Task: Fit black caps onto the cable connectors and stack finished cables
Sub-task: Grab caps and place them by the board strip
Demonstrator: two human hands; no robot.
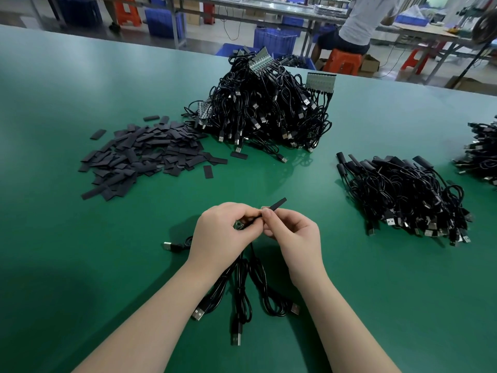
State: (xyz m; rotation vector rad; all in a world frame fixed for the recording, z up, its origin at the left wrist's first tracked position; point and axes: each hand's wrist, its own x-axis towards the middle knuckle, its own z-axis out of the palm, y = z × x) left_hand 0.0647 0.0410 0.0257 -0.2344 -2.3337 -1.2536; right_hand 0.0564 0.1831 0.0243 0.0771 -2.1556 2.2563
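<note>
My left hand (223, 230) grips the connector ends of several black cables (243, 286), whose loops and USB plugs trail toward me on the green table (80, 265). A small green board shows between its fingers. My right hand (293, 235) pinches a flat black cap (277, 204) by its near end, right against the left hand's fingertips; the cap's far end sticks up and to the right. Whether the cap sits on a connector is hidden by my fingers.
A heap of loose black caps (145, 154) lies at the left. A big pile of uncapped cables (269, 109) stands behind it. Capped cables (403, 195) are stacked at the right, with another pile (481, 152) at the right edge. A seated person (357, 22) works beyond the table.
</note>
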